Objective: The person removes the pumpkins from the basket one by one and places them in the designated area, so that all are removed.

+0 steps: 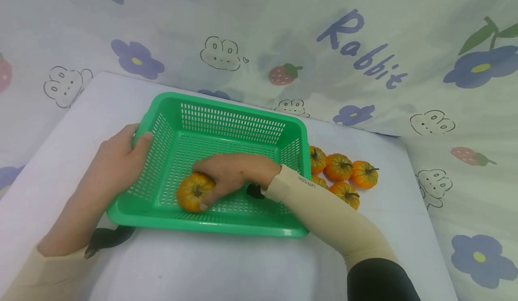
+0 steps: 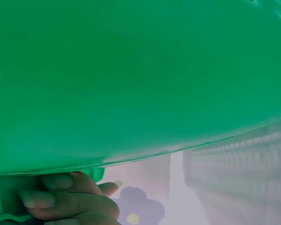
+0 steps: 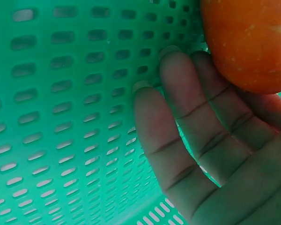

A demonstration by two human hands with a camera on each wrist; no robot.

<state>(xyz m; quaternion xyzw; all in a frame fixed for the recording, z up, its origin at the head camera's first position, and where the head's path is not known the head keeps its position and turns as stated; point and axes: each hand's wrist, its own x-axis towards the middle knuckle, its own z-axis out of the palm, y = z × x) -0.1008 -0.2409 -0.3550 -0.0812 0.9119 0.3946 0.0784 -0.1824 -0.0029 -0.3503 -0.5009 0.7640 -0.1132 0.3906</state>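
A green plastic basket with slotted walls stands on the white table. My left hand grips its left side, thumb over the rim; curled fingertips show beneath the rim in the left wrist view. Inside the basket, toward its front left, is a small orange-yellow pumpkin. My right hand reaches in from the right and holds this pumpkin between thumb and fingers. Seen from the right wrist, the orange pumpkin lies against the index finger, while the other fingers stretch close to the slotted wall.
Several more small pumpkins sit in a cluster just right of the basket, partly hidden by its rim and my right forearm. A printed cloth with rabbits and flowers hangs behind the table.
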